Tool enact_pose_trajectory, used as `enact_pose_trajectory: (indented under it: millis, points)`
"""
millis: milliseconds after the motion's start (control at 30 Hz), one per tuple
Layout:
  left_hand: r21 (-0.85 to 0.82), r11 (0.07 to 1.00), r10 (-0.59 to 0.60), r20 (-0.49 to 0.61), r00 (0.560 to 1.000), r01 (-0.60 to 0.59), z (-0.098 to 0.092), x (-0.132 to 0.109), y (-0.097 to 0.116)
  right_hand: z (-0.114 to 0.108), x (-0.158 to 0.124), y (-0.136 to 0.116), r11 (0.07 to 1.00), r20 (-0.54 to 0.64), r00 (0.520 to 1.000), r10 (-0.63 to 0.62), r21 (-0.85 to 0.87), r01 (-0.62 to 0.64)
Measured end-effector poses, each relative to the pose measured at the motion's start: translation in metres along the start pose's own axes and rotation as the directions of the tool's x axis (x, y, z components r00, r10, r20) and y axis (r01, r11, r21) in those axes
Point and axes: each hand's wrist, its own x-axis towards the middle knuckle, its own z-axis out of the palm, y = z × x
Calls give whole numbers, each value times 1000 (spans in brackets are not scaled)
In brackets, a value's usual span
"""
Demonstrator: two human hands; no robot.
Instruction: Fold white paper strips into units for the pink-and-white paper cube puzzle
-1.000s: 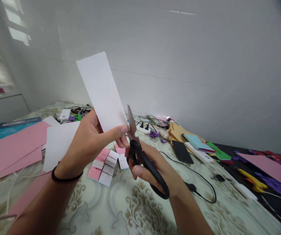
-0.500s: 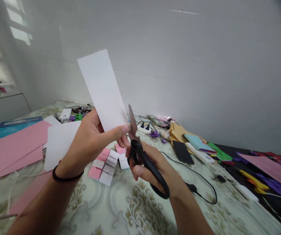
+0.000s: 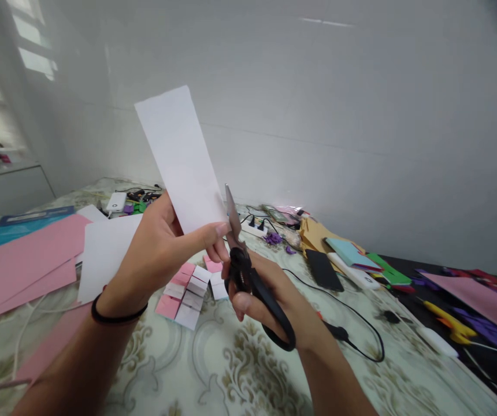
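Note:
My left hand [image 3: 174, 240] pinches the lower end of a white paper strip [image 3: 181, 159], which stands tilted up against the grey wall behind. In my right hand [image 3: 261, 289] is a pair of scissors [image 3: 251, 274] with black handles, its blades pointing up. The blades are at the strip's right edge, close by my left thumb; whether they cut into the paper I cannot tell. Below my hands, small pink and white paper pieces [image 3: 183, 297] lie in rows on the patterned tablecloth [image 3: 214, 364].
Pink sheets [image 3: 27, 260] and a white sheet [image 3: 107, 254] lie at the left. To the right are a black phone [image 3: 323, 270], a cable [image 3: 339, 303], coloured paper [image 3: 352, 252] and a yellow glue gun [image 3: 452, 323]. A power strip [image 3: 255, 229] sits near the wall.
The scissors and my right hand have shifted very slightly left. The top of the white strip has tipped a little to the left.

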Motion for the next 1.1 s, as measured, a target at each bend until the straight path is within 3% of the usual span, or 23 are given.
enact_pose_trajectory:
  millis: [533,833,1100]
  points:
    - [-15,1000,-21,2,1000,21,0,0,-2,1,0,0,999,-47,999,-6,-35,5]
    - [30,999,24,-103,994,-21,3,-1,-2,2,0,-2,999,-62,998,15,-44,-17]
    - [60,997,52,-122,991,-45,4,-1,-3,5,-1,-4,997,-83,994,67,-42,-71]
